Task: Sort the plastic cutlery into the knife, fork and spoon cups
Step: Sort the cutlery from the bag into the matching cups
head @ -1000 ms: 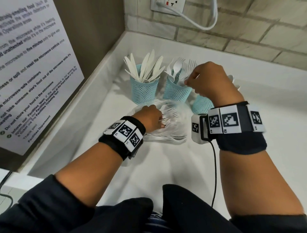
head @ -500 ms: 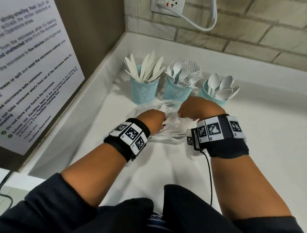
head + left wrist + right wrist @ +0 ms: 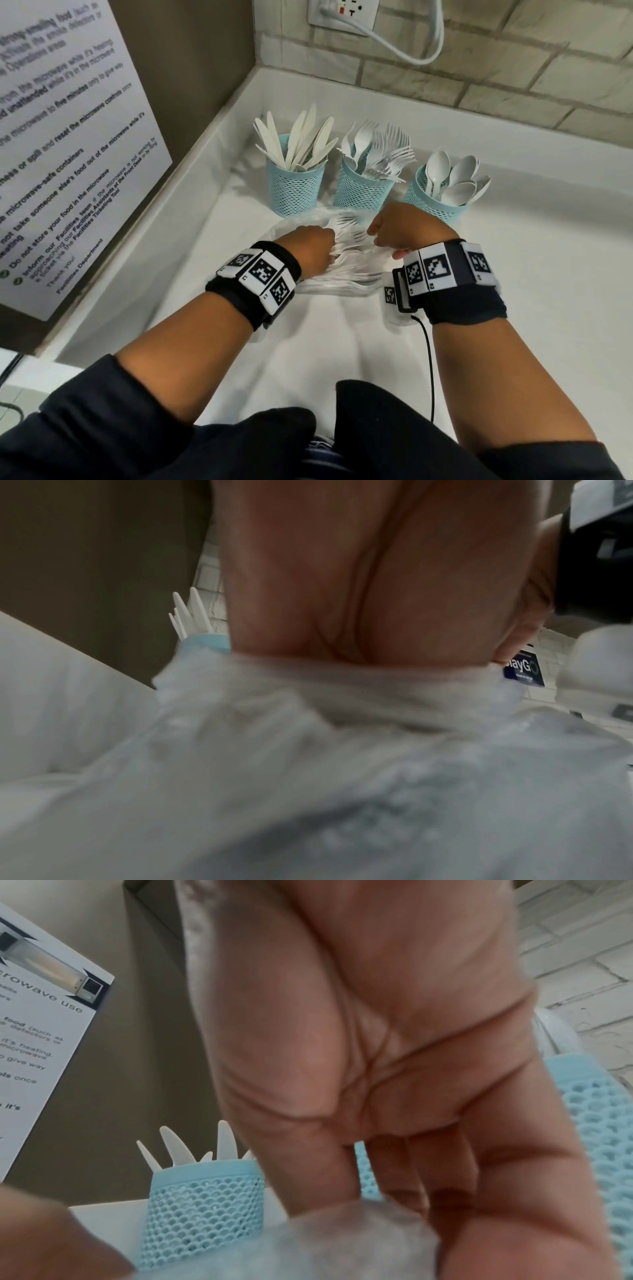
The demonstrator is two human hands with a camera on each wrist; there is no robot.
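Three teal mesh cups stand in a row at the back of the white counter: a knife cup [image 3: 295, 185], a fork cup [image 3: 363, 186] and a spoon cup [image 3: 435, 202], each with white cutlery in it. In front of them lies a clear bag of forks [image 3: 342, 274]. My left hand [image 3: 308, 246] sits on its left side, knuckles up, fingers curled down into the bag. My right hand [image 3: 407, 228] is low over its right side. In the right wrist view, its fingers [image 3: 441, 1164] reach down behind the plastic [image 3: 342, 1242], tips hidden.
The counter ends in a corner: a brown side panel with a printed notice [image 3: 68, 154] on the left, a brick wall with an outlet and white cord [image 3: 404, 48] behind. A black cable [image 3: 430, 363] hangs from my right wrist.
My right hand has come down from the fork cup to the bag, beside my left hand. The left hand has stayed on the bag.
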